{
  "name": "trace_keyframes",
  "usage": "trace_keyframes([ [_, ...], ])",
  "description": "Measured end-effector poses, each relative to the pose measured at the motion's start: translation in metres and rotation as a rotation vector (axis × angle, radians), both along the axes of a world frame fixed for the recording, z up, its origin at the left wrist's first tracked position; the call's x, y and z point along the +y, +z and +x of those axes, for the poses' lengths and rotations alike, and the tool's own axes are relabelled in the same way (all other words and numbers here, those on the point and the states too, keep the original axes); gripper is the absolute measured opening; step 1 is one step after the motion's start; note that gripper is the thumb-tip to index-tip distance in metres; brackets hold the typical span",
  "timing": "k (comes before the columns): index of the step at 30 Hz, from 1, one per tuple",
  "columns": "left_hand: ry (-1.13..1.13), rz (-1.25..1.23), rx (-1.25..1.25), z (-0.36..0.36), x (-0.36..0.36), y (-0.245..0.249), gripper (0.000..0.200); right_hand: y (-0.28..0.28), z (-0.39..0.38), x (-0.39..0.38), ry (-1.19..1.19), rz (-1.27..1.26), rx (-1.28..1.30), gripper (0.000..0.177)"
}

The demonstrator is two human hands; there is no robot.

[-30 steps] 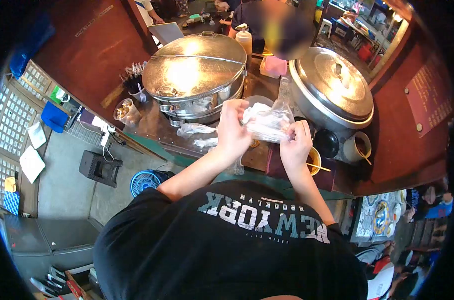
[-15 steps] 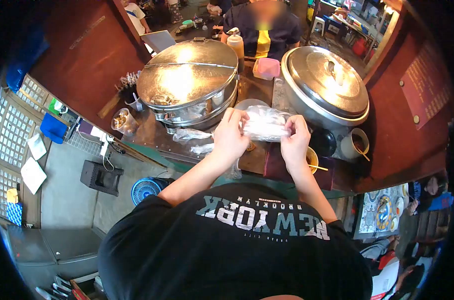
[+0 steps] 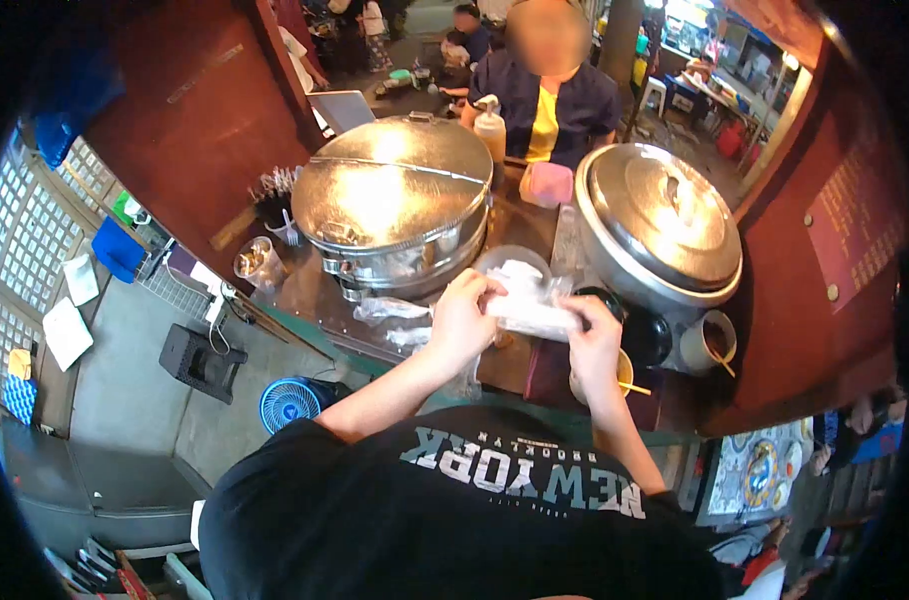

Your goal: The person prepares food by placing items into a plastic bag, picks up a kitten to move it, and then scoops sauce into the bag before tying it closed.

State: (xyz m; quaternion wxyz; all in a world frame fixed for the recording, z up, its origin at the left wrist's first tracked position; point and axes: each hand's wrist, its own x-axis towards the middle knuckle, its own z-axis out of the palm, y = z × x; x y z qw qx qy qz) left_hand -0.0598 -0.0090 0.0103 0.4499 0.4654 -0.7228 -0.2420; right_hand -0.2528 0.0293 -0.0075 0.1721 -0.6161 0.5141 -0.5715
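Note:
Between my two hands is a clear plastic bag (image 3: 537, 316) with something white in it, held over the front of the counter. My left hand (image 3: 462, 318) pinches its left end, and my right hand (image 3: 595, 345) grips the right end. A round translucent lid or bowl (image 3: 513, 262) shows just behind the bag. Left of my left hand, small filled plastic bags (image 3: 390, 310) lie on the counter. Below my right hand, a cup with a yellow stick (image 3: 627, 372) is partly covered by the wrist.
A large round metal steamer (image 3: 395, 200) stands left, a lidded metal pot (image 3: 665, 225) right. Behind are a sauce bottle (image 3: 490, 130) and a pink container (image 3: 547, 185). A sauce tub (image 3: 710, 342) sits at right, a plastic cup (image 3: 260, 262) at left. A person (image 3: 545, 110) faces me across the counter.
The view has tilted up, so the counter sits lower and more of the person opposite shows. Both hands still hold the bag, which now looks narrower and more folded.

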Motion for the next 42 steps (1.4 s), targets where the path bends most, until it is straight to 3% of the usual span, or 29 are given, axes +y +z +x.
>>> trace_keyframes([
  [2, 0.016, -0.22, -0.081, 0.006, -0.004, -0.005, 0.016, 0.0, 0.0, 0.011, 0.193, 0.131, -0.136, 0.027],
  [5, -0.043, -0.03, -0.006, 0.01, -0.004, -0.018, 0.013, -0.01, -0.002, 0.016, 0.45, 0.297, -0.701, 0.014],
  [7, -0.263, 0.272, 0.368, 0.007, -0.005, -0.023, 0.008, -0.009, -0.002, 0.017, 0.593, 0.352, -0.995, 0.008],
  [11, -0.565, 0.815, 1.06, 0.01, -0.002, -0.026, 0.014, 0.017, 0.005, 0.023, 0.607, 0.334, -1.213, 0.011],
  [14, -0.754, 0.825, 1.185, 0.01, 0.007, -0.015, 0.025, -0.013, -0.009, 0.013, 0.485, 0.234, -0.756, 0.013],
  [15, -0.753, 0.825, 1.198, 0.01, 0.01, -0.009, 0.027, -0.005, -0.007, 0.013, 0.381, 0.135, -0.368, 0.01],
  [17, -0.751, 0.825, 1.224, 0.01, 0.017, 0.001, 0.031, 0.019, 0.004, 0.022, 0.182, 0.133, -0.05, 0.009],
  [19, -0.699, 0.708, 1.051, 0.008, 0.023, -0.005, 0.033, 0.027, 0.012, 0.023, 0.045, 0.03, 0.194, 0.014],
  [22, -0.779, 0.642, 0.756, 0.014, 0.037, -0.007, 0.032, 0.024, 0.012, 0.023, 0.001, 0.085, 0.202, 0.019],
  [24, -0.845, 0.697, 0.825, 0.015, 0.042, -0.008, 0.026, 0.022, 0.013, 0.024, 0.039, 0.119, 0.107, 0.02],
  [27, -0.679, 0.85, 0.972, 0.022, 0.038, -0.01, 0.028, 0.026, 0.014, 0.03, 0.131, 0.12, 0.052, 0.022],
  [31, -0.543, 0.804, 0.834, 0.014, 0.033, 0.007, 0.039, 0.028, 0.012, 0.037, 0.273, 0.13, 0.114, 0.025],
  [34, -0.841, 0.948, 0.676, 0.01, 0.022, -0.003, 0.042, 0.034, 0.015, 0.042, 0.344, 0.195, 0.159, 0.025],
  [35, -0.808, 0.991, 0.769, 0.006, 0.024, -0.004, 0.034, 0.035, 0.015, 0.042, 0.328, 0.174, 0.182, 0.023],
  [38, -0.684, 0.933, 0.56, 0.006, 0.015, -0.03, 0.025, 0.034, 0.016, 0.047, 0.281, 0.252, 0.119, 0.023],
  [39, -0.728, 0.853, 0.591, 0.003, 0.016, -0.03, 0.021, 0.034, 0.015, 0.047, 0.28, 0.227, 0.12, 0.023],
  [42, -0.774, 1.097, 0.78, 0.006, 0.02, -0.022, 0.022, 0.028, 0.013, 0.047, 0.277, 0.204, 0.057, 0.022],
])
